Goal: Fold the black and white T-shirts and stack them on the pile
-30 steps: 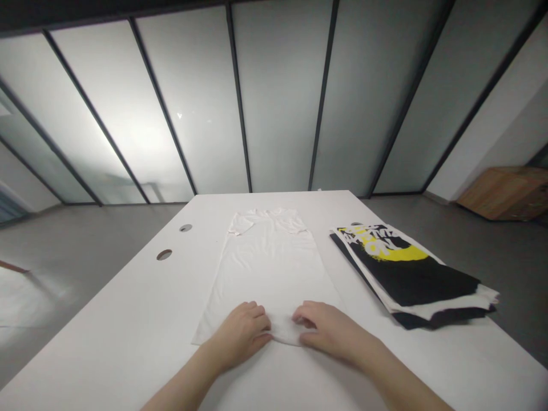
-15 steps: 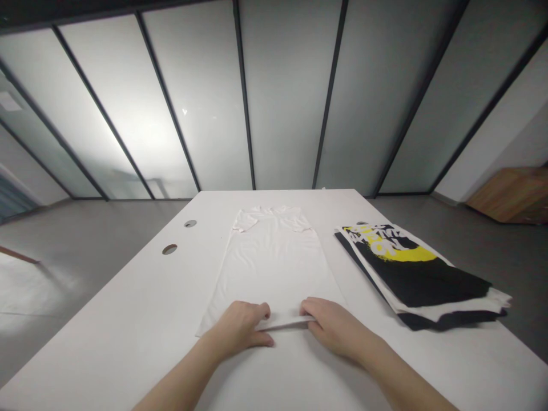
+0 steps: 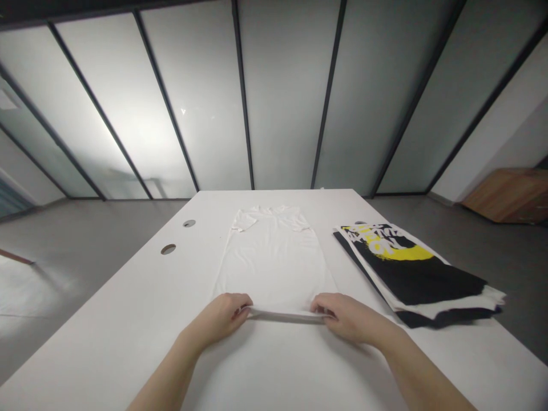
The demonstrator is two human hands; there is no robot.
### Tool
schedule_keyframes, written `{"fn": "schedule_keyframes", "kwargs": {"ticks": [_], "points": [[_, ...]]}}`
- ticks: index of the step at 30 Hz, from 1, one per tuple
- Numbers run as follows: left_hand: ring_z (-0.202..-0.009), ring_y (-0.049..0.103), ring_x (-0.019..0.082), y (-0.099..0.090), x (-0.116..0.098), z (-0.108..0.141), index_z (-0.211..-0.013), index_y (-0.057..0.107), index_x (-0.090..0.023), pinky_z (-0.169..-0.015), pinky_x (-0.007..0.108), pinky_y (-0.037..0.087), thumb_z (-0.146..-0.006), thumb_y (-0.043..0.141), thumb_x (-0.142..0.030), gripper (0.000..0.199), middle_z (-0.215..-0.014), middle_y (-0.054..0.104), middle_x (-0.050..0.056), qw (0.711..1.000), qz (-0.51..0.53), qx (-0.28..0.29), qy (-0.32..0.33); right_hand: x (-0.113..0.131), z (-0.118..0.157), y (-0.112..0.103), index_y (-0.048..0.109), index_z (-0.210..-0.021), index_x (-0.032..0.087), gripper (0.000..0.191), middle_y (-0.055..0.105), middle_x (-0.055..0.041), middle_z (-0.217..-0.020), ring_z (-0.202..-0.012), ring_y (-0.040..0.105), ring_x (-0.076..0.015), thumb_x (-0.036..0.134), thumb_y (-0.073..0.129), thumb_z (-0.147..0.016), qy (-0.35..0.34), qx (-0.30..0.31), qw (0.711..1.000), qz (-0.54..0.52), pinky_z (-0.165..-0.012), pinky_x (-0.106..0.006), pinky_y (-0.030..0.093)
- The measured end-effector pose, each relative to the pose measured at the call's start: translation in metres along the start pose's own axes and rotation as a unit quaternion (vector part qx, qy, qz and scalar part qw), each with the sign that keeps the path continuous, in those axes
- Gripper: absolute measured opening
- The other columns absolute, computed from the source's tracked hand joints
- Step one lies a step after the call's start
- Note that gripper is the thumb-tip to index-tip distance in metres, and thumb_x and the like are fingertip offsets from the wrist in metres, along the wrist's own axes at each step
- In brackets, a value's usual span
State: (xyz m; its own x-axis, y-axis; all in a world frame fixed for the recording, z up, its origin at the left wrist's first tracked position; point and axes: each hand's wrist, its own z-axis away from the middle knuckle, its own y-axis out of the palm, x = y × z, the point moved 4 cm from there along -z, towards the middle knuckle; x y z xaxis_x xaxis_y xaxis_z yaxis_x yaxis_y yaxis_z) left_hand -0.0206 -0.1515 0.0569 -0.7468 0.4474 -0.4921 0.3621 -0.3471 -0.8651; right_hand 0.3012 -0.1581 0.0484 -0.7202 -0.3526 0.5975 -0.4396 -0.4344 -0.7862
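The left hand (image 3: 218,319) and right hand (image 3: 351,319) each pinch one end of the near edge (image 3: 286,313) of a white T-shirt (image 3: 269,262), apparently to keep that edge taut and level. The shirt lies flat at twelve o'clock from the hands, on a white table (image 3: 128,331). At two o'clock, a stack of black-and-white printed garments (image 3: 411,274) sits well apart from it.

Entry: office-type work room, not a home. Evidence recorded: a frosted glass partition (image 3: 282,97) in black metal frames (image 3: 329,97) ran along the far side; a smooth grey floor (image 3: 85,240) lay beneath; a long white table (image 3: 128,319) had round cable grommets (image 3: 168,249); a low wooden unit (image 3: 509,195) stood by a white wall (image 3: 483,125).
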Motion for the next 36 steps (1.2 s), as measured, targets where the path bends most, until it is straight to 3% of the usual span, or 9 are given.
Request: {"fn": "schedule_keyframes", "kwargs": {"ticks": [4, 6, 10, 14, 17, 21, 28, 32, 36], "points": [[-0.090, 0.072, 0.024, 0.004, 0.008, -0.002, -0.120, 0.064, -0.025, -0.080, 0.032, 0.049, -0.107, 0.036, -0.036, 0.033, -0.097, 0.076, 0.006, 0.998, -0.005, -0.020, -0.051, -0.010, -0.002, -0.004, 0.069, -0.116, 0.026, 0.031, 0.077, -0.0065, -0.115, -0.105, 0.070, -0.0244, 0.021, 0.042, -0.100, 0.006, -0.046, 0.999, -0.003, -0.092, -0.033, 0.047], [-0.088, 0.071, 0.025, 0.006, 0.012, -0.002, -0.126, 0.061, -0.026, -0.077, 0.032, 0.048, -0.103, 0.050, -0.042, 0.031, -0.096, 0.075, 0.005, 0.997, -0.020, -0.007, -0.074, -0.016, -0.004, -0.005, 0.066, -0.122, 0.026, 0.034, 0.077, -0.0079, -0.117, -0.108, 0.070, -0.0261, 0.031, 0.037, -0.106, 0.028, -0.055, 0.998, -0.003, -0.093, -0.035, 0.046], [-0.090, 0.071, 0.025, 0.006, 0.014, 0.001, -0.125, 0.064, -0.029, -0.073, 0.029, 0.046, -0.080, 0.079, -0.040, 0.049, -0.101, 0.074, 0.003, 0.997, -0.009, 0.012, -0.071, -0.021, -0.005, -0.003, 0.065, -0.127, 0.028, 0.039, 0.076, -0.0063, -0.116, -0.101, 0.069, -0.0267, 0.036, 0.067, -0.090, 0.074, -0.026, 0.997, -0.017, -0.085, -0.032, 0.046], [-0.090, 0.070, 0.022, 0.003, 0.014, 0.004, -0.111, 0.068, -0.027, -0.075, 0.028, 0.045, -0.080, 0.064, -0.018, 0.032, -0.100, 0.075, 0.001, 0.999, -0.006, -0.001, -0.036, -0.020, -0.003, -0.003, 0.068, -0.121, 0.028, 0.051, 0.076, -0.0021, -0.106, -0.093, 0.068, -0.0235, 0.014, 0.068, -0.072, 0.053, -0.001, 0.998, -0.016, -0.078, -0.028, 0.044], [-0.090, 0.069, 0.021, 0.000, 0.014, 0.004, -0.105, 0.069, -0.026, -0.077, 0.028, 0.045, -0.077, 0.060, -0.012, 0.033, -0.101, 0.075, 0.001, 1.000, -0.010, -0.008, -0.013, -0.022, -0.001, -0.007, 0.070, -0.110, 0.026, 0.044, 0.076, -0.0031, -0.106, -0.098, 0.068, -0.0232, 0.007, 0.055, -0.073, 0.018, -0.020, 1.000, -0.009, -0.084, -0.029, 0.045], [-0.083, 0.068, 0.019, -0.005, 0.013, 0.004, -0.100, 0.070, -0.024, -0.076, 0.028, 0.045, -0.087, 0.057, -0.017, 0.020, -0.097, 0.075, 0.003, 0.999, -0.001, -0.034, 0.019, -0.028, -0.001, -0.016, 0.070, -0.103, 0.024, 0.033, 0.076, -0.0065, -0.105, -0.099, 0.069, -0.0251, 0.010, 0.046, -0.084, 0.006, -0.057, 0.998, 0.004, -0.088, -0.033, 0.048], [-0.074, 0.064, 0.017, -0.008, 0.019, 0.003, -0.102, 0.068, -0.024, -0.071, 0.028, 0.044, -0.102, 0.048, -0.026, 0.020, -0.087, 0.073, 0.002, 0.996, 0.031, -0.086, 0.005, -0.036, -0.001, -0.026, 0.069, -0.113, 0.024, 0.032, 0.076, -0.0107, -0.116, -0.111, 0.069, -0.0294, 0.029, 0.039, -0.101, 0.010, -0.121, 0.992, -0.017, -0.100, -0.040, 0.049], [-0.076, 0.064, 0.018, -0.008, 0.028, 0.004, -0.115, 0.066, -0.024, -0.072, 0.029, 0.046, -0.103, 0.053, -0.035, 0.021, -0.092, 0.072, 0.002, 0.991, 0.062, -0.108, -0.038, -0.042, -0.001, -0.025, 0.067, -0.125, 0.024, 0.034, 0.074, -0.0120, -0.127, -0.115, 0.068, -0.0314, 0.042, 0.055, -0.099, 0.044, -0.114, 0.992, -0.039, -0.101, -0.041, 0.050], [-0.078, 0.063, 0.018, -0.009, 0.037, 0.006, -0.120, 0.069, -0.026, -0.074, 0.029, 0.047, -0.092, 0.068, -0.037, 0.030, -0.097, 0.071, 0.002, 0.988, 0.074, -0.119, -0.068, -0.047, -0.002, -0.025, 0.071, -0.121, 0.024, 0.034, 0.074, -0.0099, -0.124, -0.112, 0.068, -0.0303, 0.038, 0.068, -0.090, 0.054, -0.099, 0.993, -0.023, -0.099, -0.039, 0.049]]}}
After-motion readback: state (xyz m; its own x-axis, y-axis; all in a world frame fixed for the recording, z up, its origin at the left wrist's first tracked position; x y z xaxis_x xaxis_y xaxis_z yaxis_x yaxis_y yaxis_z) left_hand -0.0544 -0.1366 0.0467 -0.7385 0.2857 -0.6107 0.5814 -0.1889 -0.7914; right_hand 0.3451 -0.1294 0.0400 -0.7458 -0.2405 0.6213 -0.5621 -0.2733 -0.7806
